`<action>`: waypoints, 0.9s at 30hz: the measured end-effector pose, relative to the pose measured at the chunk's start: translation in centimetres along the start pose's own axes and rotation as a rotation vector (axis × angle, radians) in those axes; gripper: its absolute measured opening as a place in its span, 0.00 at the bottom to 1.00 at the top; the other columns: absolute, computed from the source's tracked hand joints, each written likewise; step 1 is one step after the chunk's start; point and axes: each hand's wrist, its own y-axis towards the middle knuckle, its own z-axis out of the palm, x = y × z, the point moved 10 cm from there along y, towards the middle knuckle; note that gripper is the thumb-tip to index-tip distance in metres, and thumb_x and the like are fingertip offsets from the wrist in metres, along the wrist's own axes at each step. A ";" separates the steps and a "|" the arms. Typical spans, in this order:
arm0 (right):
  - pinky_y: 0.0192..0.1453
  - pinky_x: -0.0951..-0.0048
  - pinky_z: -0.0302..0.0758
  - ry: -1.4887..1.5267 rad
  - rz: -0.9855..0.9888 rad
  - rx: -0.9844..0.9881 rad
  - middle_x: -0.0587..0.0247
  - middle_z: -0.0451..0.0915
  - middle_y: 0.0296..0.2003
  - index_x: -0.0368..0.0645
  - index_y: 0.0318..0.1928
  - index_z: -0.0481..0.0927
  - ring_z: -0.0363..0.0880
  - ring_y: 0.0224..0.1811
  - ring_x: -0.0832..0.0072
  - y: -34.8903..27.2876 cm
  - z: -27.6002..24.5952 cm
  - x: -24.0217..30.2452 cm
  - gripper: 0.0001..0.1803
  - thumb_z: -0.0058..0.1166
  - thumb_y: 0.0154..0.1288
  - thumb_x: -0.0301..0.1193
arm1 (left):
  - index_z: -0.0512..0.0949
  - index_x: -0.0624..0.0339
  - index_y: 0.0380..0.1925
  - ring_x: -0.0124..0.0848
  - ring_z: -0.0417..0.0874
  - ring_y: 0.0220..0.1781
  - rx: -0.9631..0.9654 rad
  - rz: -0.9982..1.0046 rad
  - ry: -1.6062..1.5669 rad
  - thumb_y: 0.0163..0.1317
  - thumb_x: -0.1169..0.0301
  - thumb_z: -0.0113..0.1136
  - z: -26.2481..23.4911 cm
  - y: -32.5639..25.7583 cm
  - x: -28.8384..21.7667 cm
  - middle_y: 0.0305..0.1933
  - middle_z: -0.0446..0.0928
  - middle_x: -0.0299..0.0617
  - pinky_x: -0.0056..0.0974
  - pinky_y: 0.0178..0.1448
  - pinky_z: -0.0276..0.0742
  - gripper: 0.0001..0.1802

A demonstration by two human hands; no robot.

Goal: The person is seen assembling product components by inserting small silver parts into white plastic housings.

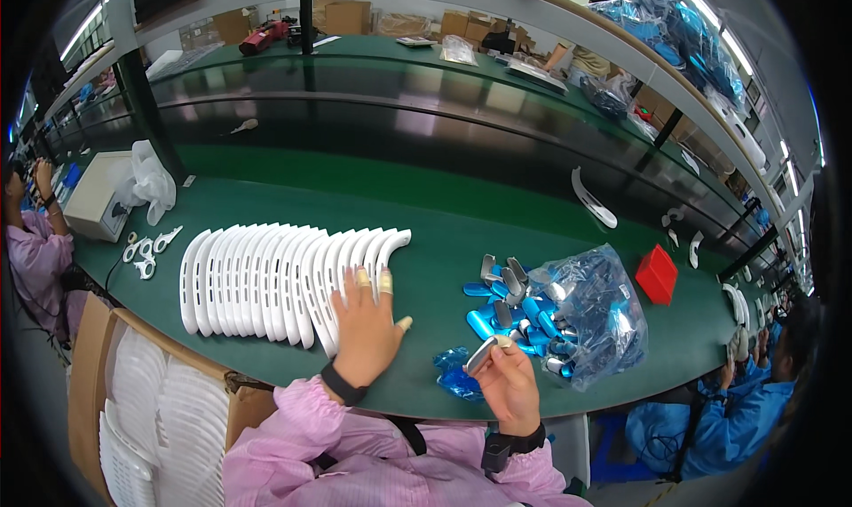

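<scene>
At five o'clock, right fingers (504, 342) are pinching a cap (480, 354), ideally edgewise, while left fingers (363, 279) are splaying apart over strips (253, 281).

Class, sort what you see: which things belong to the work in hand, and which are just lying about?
Seem part of the work:
small grey piece in the right hand
row of white curved parts, left hand at its right end
pile of blue and silver pieces

Apparently lying about:
red bin
white plastic bag
</scene>
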 end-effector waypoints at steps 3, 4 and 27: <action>0.46 0.69 0.76 -0.130 -0.101 -0.033 0.60 0.80 0.37 0.37 0.45 0.75 0.79 0.37 0.73 0.1 -0.2 1.4 0.07 0.51 0.67 0.25 | 0.58 0.62 0.66 0.58 0.52 0.71 0.014 0.055 0.068 0.49 0.60 0.68 1.0 0.5 -1.6 0.66 0.56 0.68 0.60 0.67 0.52 0.46; 0.46 0.71 0.75 -0.165 -0.129 -0.037 0.60 0.80 0.38 0.37 0.45 0.75 0.79 0.38 0.74 0.1 -0.2 1.9 0.08 0.51 0.67 0.24 | 0.59 0.62 0.66 0.58 0.53 0.71 0.001 0.065 0.085 0.48 0.61 0.68 1.1 0.6 -1.8 0.66 0.56 0.68 0.59 0.67 0.52 0.46; 0.38 0.82 0.71 -0.659 -0.336 -0.049 0.68 0.79 0.34 0.37 0.45 0.77 0.74 0.33 0.83 0.9 4.4 6.2 0.08 0.55 0.65 0.24 | 0.50 0.70 0.69 0.47 0.71 0.49 0.007 0.034 -0.648 0.54 0.82 0.52 -0.7 1.1 -2.4 0.49 0.68 0.55 0.42 0.56 0.65 0.41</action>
